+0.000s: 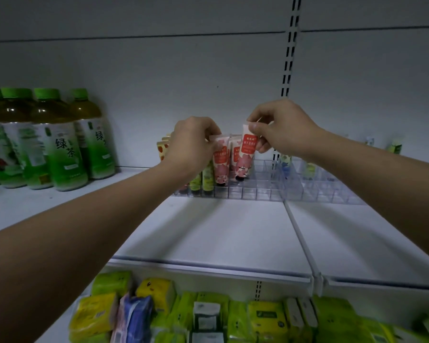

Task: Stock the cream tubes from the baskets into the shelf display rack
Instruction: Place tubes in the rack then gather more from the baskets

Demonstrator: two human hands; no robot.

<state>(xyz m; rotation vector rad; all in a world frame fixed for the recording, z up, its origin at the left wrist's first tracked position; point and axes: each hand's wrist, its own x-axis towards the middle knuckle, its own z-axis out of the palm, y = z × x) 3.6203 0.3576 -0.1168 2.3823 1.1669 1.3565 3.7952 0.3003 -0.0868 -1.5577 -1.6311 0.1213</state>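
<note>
While both bare arms reached over the white shelf [208,233], the head view caught each hand at the top of a cream tube. The left hand [192,142] had its fingers curled and pinched the crimped top edge of a pink tube [221,167] that stood upright in a slot of the clear display rack [255,191], cap down. The right hand [282,129] pinched the flat top of a second pink tube [245,154] between thumb and fingertips; this one leaned a little, its dark cap low in the rack just right of the first. Another pink tube [234,157] showed between the two, partly hidden. Lower and to the left stood yellow-green tubes [207,178] in the front slots, and a pale tube with a red print [162,148] peeked out behind the left wrist. A second clear rack [332,191] sat just beside the first on the right, with a few small tubes at its back, too blurred to make out. Green tea bottles [60,144] with green caps stood in a group at the far left of the same shelf, well apart from the racks. Below the shelf edge lay yellow-green tissue packs [265,318] and one blue pack [134,315].
</note>
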